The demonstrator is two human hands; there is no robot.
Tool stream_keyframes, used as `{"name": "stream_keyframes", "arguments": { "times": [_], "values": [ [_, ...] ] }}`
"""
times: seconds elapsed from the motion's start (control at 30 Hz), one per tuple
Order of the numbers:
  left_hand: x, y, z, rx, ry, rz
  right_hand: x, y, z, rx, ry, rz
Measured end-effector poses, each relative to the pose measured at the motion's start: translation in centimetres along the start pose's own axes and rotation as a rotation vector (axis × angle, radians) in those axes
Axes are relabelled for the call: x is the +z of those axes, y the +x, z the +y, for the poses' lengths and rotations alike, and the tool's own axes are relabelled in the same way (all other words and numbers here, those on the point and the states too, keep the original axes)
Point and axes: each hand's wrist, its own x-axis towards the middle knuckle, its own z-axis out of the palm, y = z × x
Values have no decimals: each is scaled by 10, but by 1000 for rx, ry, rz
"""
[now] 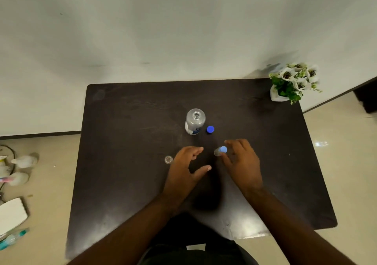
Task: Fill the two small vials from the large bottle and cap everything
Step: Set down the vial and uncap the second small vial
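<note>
A person leans over a dark worktop (126, 162) with both hands spread low between two small vials, midway through a decanting job. The large bottle (194, 121) stands upright and uncapped near the centre of the worktop, its mouth open to the room, and its dark blue cap (210, 129) lies just beside it on the right, set within easy reach for closing later. Nearer, the capped vial (220, 151) carries a pale blue top and sits at the fingertips of the right hand (241, 162); the fingers are fanned and relaxed around it, and whether they touch the glass cannot be told through the blur. This vial looks dealt with, though its fill level is too small to read.

The open vial (168, 159) stands uncapped to the left, just beside the back of the left hand (184, 165), whose grip is open, thumb and fingers parted in a loose curve and holding nothing. No second small cap can be made out. By the look of it, the open vial awaits its turn, and the bottle's closing comes last.

A white pot of flowers (291, 83) occupies the far right corner, well apart from the work. Litter lies on the floor (51, 183) to the left.
</note>
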Motion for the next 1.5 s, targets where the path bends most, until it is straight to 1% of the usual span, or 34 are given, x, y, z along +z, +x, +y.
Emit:
{"name": "stream_keyframes", "arguments": {
  "times": [0.1,0.23,0.47,0.63,0.77,0.87,1.0,1.07,1.2,1.3,1.37,1.43,1.5],
  "values": [
    [29,22,-7,-45,-35,-61,4,6,9,10,-18,-39],
    [57,42,-21,-100,15,-147,14,14,19,34,-36,-78],
    [80,62,-33,-94,90,-153,29,24,38,25,-36,-133],
    [75,63,-10,-25,22,-95,5,38,32,-100,37,-75],
    [57,67,37,71,-61,-30,-54,50,4,-259,175,68],
    [36,81,91,169,-123,35,-114,62,-24,-416,297,189],
    [2,107,178,321,-147,123,-200,83,-65,-567,433,246],
    [-12,115,223,397,-168,115,-240,91,-83,-629,486,251],
    [-42,118,296,514,-183,87,-309,101,-113,-711,525,165],
    [-61,120,335,538,-193,98,-354,107,-135,-763,489,75],
    [-71,119,356,548,-197,125,-377,107,-149,-796,504,50],
    [-79,116,373,569,-175,168,-392,101,-162,-820,547,81],
    [-84,116,385,577,-135,203,-399,99,-171,-808,573,153]
  ]
}}
